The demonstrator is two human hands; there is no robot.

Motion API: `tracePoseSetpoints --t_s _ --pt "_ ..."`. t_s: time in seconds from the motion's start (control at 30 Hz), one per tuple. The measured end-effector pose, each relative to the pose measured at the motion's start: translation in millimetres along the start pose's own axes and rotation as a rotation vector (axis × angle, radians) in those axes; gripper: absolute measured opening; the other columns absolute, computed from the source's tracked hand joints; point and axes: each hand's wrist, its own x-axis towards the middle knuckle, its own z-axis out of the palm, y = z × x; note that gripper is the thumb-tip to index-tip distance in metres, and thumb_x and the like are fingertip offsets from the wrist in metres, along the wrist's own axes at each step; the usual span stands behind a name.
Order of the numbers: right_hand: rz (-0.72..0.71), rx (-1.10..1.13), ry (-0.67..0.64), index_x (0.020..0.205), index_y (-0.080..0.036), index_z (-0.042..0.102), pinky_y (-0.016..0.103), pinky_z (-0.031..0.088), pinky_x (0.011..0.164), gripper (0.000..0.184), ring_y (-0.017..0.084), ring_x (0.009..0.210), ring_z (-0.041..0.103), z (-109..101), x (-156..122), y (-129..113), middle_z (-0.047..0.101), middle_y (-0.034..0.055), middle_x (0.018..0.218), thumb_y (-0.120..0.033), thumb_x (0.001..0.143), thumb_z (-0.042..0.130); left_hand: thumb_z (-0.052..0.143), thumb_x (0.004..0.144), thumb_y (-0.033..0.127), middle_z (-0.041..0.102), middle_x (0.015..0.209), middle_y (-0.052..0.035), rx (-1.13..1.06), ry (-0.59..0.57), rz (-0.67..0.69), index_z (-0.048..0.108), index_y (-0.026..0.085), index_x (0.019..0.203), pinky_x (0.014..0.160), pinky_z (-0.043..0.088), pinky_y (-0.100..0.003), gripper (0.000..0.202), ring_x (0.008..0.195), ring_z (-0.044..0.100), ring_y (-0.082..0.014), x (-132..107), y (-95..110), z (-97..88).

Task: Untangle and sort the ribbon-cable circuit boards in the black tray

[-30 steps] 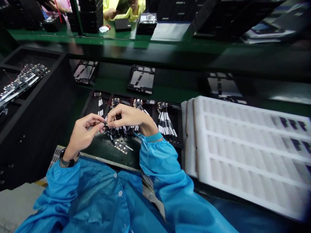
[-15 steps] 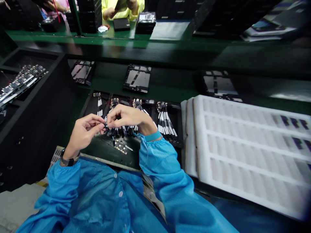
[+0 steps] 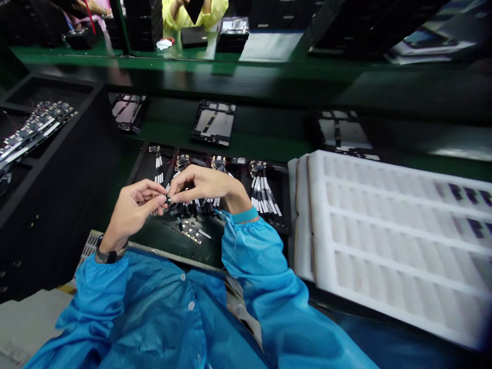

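Between both hands is a small dark circuit board [image 3: 168, 200], mostly hidden by fingertips. My left hand [image 3: 134, 207] pinches it from the left, thumb against fingers. From the right, my right hand [image 3: 202, 188] closes thumb and forefinger at its edge. Just below, another circuit board [image 3: 191, 231] with light contacts lies on the green tabletop [image 3: 161, 241]. Behind the hands stands a black compartment tray [image 3: 285, 205] of small boards with white-ended flat cables [image 3: 265, 195]; my right hand and wrist cover part of it.
White foam trays [image 3: 326, 220] with slots, a few holding dark pieces, stand at the right. Three flat device frames, one of them in the middle [image 3: 214, 123], lie behind. A black bin [image 3: 88, 148] at the left holds boards [image 3: 42, 123]. Across the bench, a person in yellow [image 3: 215, 13] works.
Both hands stay almost in place on the small board. The view has shifted slightly. Across the bench, the dark panel held by the person in yellow has tilted.
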Motion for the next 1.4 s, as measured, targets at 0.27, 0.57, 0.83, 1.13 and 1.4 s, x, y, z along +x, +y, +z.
tracePoseSetpoints --t_s 0.27,0.57,0.83,1.13,1.4 --pt "0.008 0.069 -0.026 0.098 -0.01 0.08 0.024 0.053 0.069 0.032 0.012 0.07 0.066 -0.8 -2.1 -0.7 0.076 0.0058 0.082 -0.042 0.093 0.08 0.093 0.076 0.032 0.074 0.067 -0.001 -0.072 -0.051 -0.05 0.074 0.015 0.09 0.055 0.054 -0.023 0.029 0.056 0.069 -0.0145 1.0 7.0 3.8" --pt "0.01 0.09 -0.007 0.095 -0.011 0.081 0.024 0.053 0.069 0.029 0.013 0.071 0.067 -2.3 -5.9 -3.9 0.077 0.0051 0.081 -0.04 0.091 0.082 0.09 0.079 0.028 0.074 0.067 -0.0004 -0.059 -0.056 -0.039 0.074 0.015 0.091 0.056 0.055 -0.023 0.024 0.057 0.07 -0.0139 2.5 8.2 7.4" --pt "0.002 0.064 0.222 0.096 -0.014 0.083 0.025 0.051 0.067 0.033 0.014 0.074 0.066 -13.5 -20.7 -15.8 0.077 0.0048 0.086 -0.045 0.086 0.087 0.079 0.087 0.02 0.079 0.075 -0.0033 0.091 -0.039 0.047 0.079 0.016 0.099 0.063 0.059 -0.024 0.013 0.067 0.076 -0.0162 14.2 39.2 0.2" --pt "-0.056 0.244 0.919 0.088 -0.013 0.076 0.019 0.02 0.044 0.037 0.006 0.047 0.036 -34.0 -61.6 -22.1 0.054 -0.0031 0.056 -0.045 0.077 0.091 0.075 0.087 0.005 0.07 0.065 -0.0002 0.419 -0.019 0.351 0.079 0.015 0.083 0.054 0.048 -0.025 0.011 0.06 0.068 -0.0139 120.8 106.4 6.9" --pt "-0.103 0.686 1.595 0.074 -0.019 0.051 0.016 0.019 0.038 0.024 0.005 0.041 0.025 -52.9 -58.7 -16.2 0.036 -0.009 0.054 -0.026 0.093 0.064 0.076 0.081 0.008 0.08 0.089 -0.0044 0.591 -0.001 0.446 0.082 0.014 0.084 0.091 0.056 -0.029 0.009 0.09 0.072 -0.0176 264.2 80.2 65.7"
